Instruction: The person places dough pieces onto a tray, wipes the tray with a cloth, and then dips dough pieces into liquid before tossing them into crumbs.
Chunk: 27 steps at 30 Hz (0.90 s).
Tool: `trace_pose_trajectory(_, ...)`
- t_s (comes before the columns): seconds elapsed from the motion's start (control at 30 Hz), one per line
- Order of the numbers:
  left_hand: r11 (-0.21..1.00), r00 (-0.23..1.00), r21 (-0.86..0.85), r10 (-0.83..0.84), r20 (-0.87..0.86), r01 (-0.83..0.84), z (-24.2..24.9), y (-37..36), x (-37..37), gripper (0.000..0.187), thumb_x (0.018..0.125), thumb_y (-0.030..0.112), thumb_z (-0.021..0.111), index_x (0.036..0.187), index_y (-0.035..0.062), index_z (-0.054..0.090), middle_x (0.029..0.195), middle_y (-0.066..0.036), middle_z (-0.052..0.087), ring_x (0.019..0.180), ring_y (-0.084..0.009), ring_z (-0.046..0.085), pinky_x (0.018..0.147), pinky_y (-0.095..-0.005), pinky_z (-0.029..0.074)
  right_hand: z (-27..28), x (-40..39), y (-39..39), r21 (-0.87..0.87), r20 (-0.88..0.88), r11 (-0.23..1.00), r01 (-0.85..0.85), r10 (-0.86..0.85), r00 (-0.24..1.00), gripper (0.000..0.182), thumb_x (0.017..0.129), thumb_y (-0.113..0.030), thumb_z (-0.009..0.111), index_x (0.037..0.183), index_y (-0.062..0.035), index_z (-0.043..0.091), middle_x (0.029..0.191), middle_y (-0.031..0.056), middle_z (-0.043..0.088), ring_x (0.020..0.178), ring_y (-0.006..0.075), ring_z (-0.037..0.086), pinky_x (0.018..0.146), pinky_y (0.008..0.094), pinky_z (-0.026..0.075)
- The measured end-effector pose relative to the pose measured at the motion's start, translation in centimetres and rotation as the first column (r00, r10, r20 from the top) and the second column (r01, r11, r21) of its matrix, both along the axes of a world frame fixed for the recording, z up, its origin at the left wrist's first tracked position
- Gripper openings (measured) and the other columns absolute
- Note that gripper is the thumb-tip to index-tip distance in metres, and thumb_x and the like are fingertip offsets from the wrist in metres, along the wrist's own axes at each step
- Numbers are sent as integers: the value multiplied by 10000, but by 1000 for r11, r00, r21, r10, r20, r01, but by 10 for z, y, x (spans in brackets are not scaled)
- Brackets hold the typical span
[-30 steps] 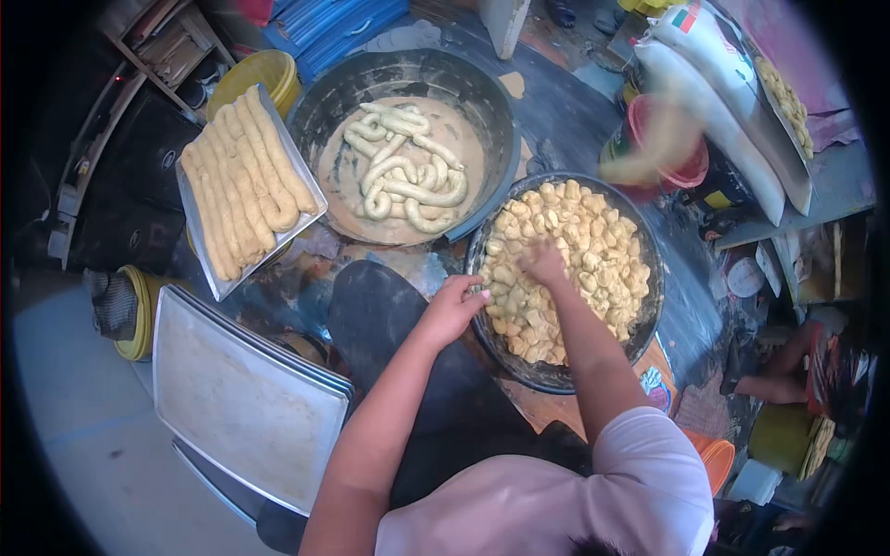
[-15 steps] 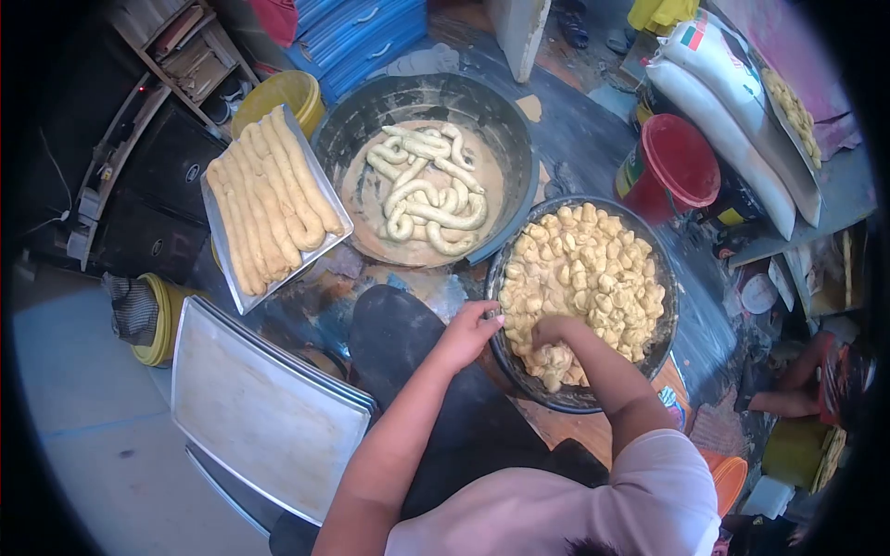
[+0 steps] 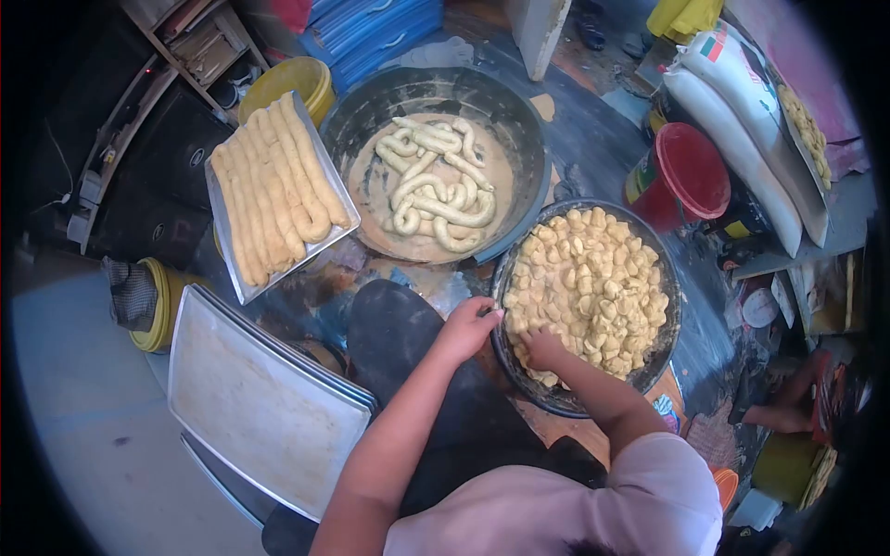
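A round dark basin (image 3: 669, 345) holds a heap of small dough pieces (image 3: 607, 287). My left hand (image 3: 469, 329) grips the basin's left rim, thumb toward the inside. Inside the basin, at its lower left, my right hand (image 3: 543, 350) reaches down into the dough pieces; its fingertips are partly hidden among them. Behind and to the left stands a larger dark tub (image 3: 536, 176) with long, pale dough ropes (image 3: 436, 190) lying in brownish flour. Farther left, a metal tray (image 3: 345, 219) bears long dough rolls (image 3: 273, 190) side by side.
Stacked metal trays (image 3: 269, 398) lean at the lower left. A yellow bucket (image 3: 320, 88) stands behind the dough tray, another (image 3: 167, 310) at the far left. A red bucket (image 3: 691, 176) and white sacks (image 3: 732, 120) are at the right. Part of another person (image 3: 783, 417) shows at the far right.
My right hand has shifted slightly left, and the dough clump that showed under it is no longer visible there. My left hand stays on the rim. The view has shifted slightly.
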<state>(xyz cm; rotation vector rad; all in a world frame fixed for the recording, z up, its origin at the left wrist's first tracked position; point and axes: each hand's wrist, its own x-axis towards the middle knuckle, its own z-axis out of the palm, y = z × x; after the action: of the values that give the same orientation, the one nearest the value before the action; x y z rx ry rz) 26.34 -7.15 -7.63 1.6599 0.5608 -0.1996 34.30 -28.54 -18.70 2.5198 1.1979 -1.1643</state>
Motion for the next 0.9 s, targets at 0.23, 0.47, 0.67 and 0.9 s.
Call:
trace_pose_trajectory(0.23,898,972,401,-98,-215,180,-15,-18,18,541,827,412,647,1100,-54,610,1065,-241,622,1027,-380,590,908,-394,460,-15,51,-9,145,-217,987,62,-30,976,311,764,-347,624,923,-84,674,824,231,652,833,361,640,777,431,493)
trace_pose_trajectory(0.47,905,974,378,-134,-183,196,-22,-12,23,517,832,398,648,1086,-51,613,1043,-242,629,1008,-370,600,886,-401,465,-92,56,71,385,280,865,321,-441,853,581,790,-344,612,1300,-96,481,1360,191,457,1264,341,426,998,511,364)
trace_pose_trajectory(0.67,929,985,352,-62,-158,115,-25,-2,25,515,825,404,664,1067,-49,625,969,-214,651,937,-343,631,826,-393,487,-58,25,13,289,-222,955,63,3,975,612,749,-429,626,1270,-128,514,1211,202,575,1097,358,569,908,443,458)
trace_pose_trajectory(0.9,948,964,249,-143,-225,199,-25,-14,32,505,837,399,643,1097,-33,618,1000,-218,635,957,-349,608,840,-404,470,-34,88,19,226,-135,945,238,-212,968,507,773,-264,636,1262,-179,533,1282,167,522,1141,338,531,924,437,448)
